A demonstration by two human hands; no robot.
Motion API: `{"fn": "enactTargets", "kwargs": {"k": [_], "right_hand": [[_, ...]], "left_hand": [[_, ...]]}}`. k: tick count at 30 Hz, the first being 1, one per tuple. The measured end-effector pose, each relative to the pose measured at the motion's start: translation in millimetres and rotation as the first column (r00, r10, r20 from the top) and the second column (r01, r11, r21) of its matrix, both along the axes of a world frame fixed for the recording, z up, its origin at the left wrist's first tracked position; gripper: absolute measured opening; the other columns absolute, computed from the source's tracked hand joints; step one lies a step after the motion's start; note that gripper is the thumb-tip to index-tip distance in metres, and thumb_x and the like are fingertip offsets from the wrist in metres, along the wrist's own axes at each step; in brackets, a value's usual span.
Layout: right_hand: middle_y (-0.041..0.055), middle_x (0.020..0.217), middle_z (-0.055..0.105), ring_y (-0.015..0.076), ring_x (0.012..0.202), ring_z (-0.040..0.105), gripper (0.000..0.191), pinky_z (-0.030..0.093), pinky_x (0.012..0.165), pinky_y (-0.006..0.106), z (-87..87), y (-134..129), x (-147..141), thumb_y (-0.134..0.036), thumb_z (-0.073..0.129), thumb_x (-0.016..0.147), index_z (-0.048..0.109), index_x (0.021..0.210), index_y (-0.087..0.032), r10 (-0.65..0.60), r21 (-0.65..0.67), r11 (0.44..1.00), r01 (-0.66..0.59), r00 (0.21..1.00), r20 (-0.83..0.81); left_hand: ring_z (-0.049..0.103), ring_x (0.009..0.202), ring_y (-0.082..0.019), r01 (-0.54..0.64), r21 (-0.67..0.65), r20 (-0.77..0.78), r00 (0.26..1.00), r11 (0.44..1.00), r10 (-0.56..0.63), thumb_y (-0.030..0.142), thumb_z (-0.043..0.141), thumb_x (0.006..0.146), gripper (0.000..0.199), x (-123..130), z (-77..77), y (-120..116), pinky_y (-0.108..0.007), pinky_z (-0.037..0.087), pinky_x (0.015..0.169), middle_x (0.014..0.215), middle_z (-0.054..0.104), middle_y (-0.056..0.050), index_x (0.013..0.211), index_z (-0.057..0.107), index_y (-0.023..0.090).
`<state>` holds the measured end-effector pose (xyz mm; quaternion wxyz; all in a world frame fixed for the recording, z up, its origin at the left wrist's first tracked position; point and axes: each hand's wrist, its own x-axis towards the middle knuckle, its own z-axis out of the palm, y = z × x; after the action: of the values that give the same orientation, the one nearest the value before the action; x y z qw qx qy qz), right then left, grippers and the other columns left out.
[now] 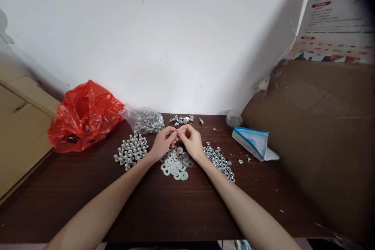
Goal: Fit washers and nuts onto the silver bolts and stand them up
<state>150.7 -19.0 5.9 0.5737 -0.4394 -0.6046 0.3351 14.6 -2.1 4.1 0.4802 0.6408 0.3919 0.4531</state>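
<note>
My left hand (pixel 162 142) and my right hand (pixel 190 139) meet over the middle of the table, both closed with thumbs and fingers pinched together. What sits between their fingertips is too small and covered to make out. Just beyond the fingertips shows a shiny metal piece (pixel 177 124); whether it is held or lies behind I cannot tell. Below the hands flat washers (pixel 173 170) lie in a loose heap. Bolts (pixel 131 150), many of them standing on their heads, are grouped left of my left hand. Nuts (pixel 218 160) spread out beside my right wrist.
Against the wall lie several bolts with hardware on them (pixel 183 119). A clear bag of metal parts (pixel 149 121) and a red plastic bag (pixel 88 117) are at left. At right are a clear round container (pixel 234 118), a blue-white packet (pixel 253 142) and a large cardboard box (pixel 316 125).
</note>
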Motion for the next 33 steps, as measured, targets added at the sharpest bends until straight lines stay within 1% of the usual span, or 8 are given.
{"fn": "enactTargets", "kwargs": {"k": [10,14,17,20,23,27,29,33], "right_hand": [[0.0005,0.069,0.064,0.0156,0.063,0.061,0.018,0.047,0.061,0.027,0.0,-0.8,-0.6,-0.037,0.058,0.083,0.058,0.081,-0.02,0.0,0.002,1.0,0.0,1.0,0.009],[0.0013,0.073,0.065,0.0152,0.064,0.06,0.016,0.046,0.059,0.026,0.0,-0.4,-0.6,-0.036,0.058,0.082,0.059,0.081,-0.02,-0.04,0.012,0.999,0.039,0.997,0.06],[0.0021,0.075,0.065,0.0153,0.066,0.059,0.016,0.044,0.058,0.026,0.8,-0.6,-0.4,-0.035,0.057,0.082,0.06,0.079,-0.019,-0.063,0.029,0.998,0.06,0.992,0.106],[0.003,0.076,0.064,0.0161,0.068,0.059,0.015,0.044,0.057,0.026,1.8,-1.2,-0.3,-0.033,0.058,0.081,0.062,0.077,-0.019,-0.08,0.045,0.996,0.074,0.988,0.131],[0.0029,0.075,0.064,0.0164,0.069,0.059,0.012,0.044,0.058,0.026,2.4,-1.8,-0.8,-0.03,0.059,0.079,0.062,0.076,-0.019,-0.084,0.046,0.996,0.079,0.989,0.121],[0.0022,0.074,0.064,0.016,0.067,0.059,0.011,0.044,0.058,0.026,2.0,-1.6,-1.4,-0.03,0.058,0.079,0.062,0.076,-0.019,-0.075,0.048,0.996,0.07,0.992,0.103],[0.0021,0.075,0.065,0.0156,0.066,0.058,0.012,0.044,0.058,0.026,1.1,-1.0,-1.6,-0.03,0.059,0.079,0.062,0.078,-0.019,-0.082,0.057,0.995,0.076,0.992,0.098],[0.0027,0.078,0.065,0.0153,0.066,0.058,0.014,0.044,0.058,0.026,-0.4,-0.2,-2.0,-0.032,0.059,0.079,0.061,0.083,-0.019,-0.09,0.059,0.995,0.085,0.992,0.09]], "left_hand": [[0.049,0.045,-0.007,-0.011,0.023,0.014,1.0,1.0,0.01,0.039,0.057,0.083,0.025,0.0,-4.8,2.5,-0.021,0.043,0.046,0.065,0.055,0.002,0.088,0.058,0.015],[0.049,0.046,-0.008,-0.039,0.027,0.022,0.999,0.999,0.039,0.036,0.06,0.08,0.021,-0.3,-6.8,3.2,-0.021,0.043,0.049,0.062,0.055,0.003,0.088,0.057,0.016],[0.051,0.048,-0.008,-0.082,0.046,0.016,0.997,0.996,0.081,0.032,0.062,0.078,0.019,-0.8,-8.0,3.8,-0.021,0.042,0.051,0.063,0.056,0.003,0.087,0.056,0.017],[0.054,0.051,-0.009,-0.104,0.067,-0.001,0.994,0.992,0.105,0.03,0.062,0.077,0.017,-1.0,-7.8,3.7,-0.022,0.043,0.053,0.07,0.059,0.002,0.087,0.056,0.017],[0.056,0.056,-0.01,-0.115,0.076,-0.023,0.993,0.99,0.117,0.029,0.061,0.077,0.016,-0.6,-5.6,2.5,-0.023,0.045,0.057,0.075,0.06,0.001,0.087,0.057,0.017],[0.061,0.078,-0.015,-0.14,0.126,-0.033,0.989,0.982,0.145,0.029,0.062,0.077,0.015,0.0,-3.9,2.0,-0.026,0.047,0.071,0.085,0.064,-0.004,0.084,0.06,0.016],[0.061,0.085,-0.017,-0.135,0.138,-0.027,0.99,0.981,0.14,0.029,0.062,0.077,0.015,-0.1,-5.2,3.1,-0.028,0.047,0.076,0.088,0.065,-0.005,0.084,0.06,0.016],[0.061,0.081,-0.016,-0.125,0.144,-0.014,0.992,0.982,0.128,0.028,0.062,0.078,0.014,-0.1,-8.9,4.9,-0.028,0.046,0.077,0.084,0.065,-0.004,0.083,0.058,0.016]]}}
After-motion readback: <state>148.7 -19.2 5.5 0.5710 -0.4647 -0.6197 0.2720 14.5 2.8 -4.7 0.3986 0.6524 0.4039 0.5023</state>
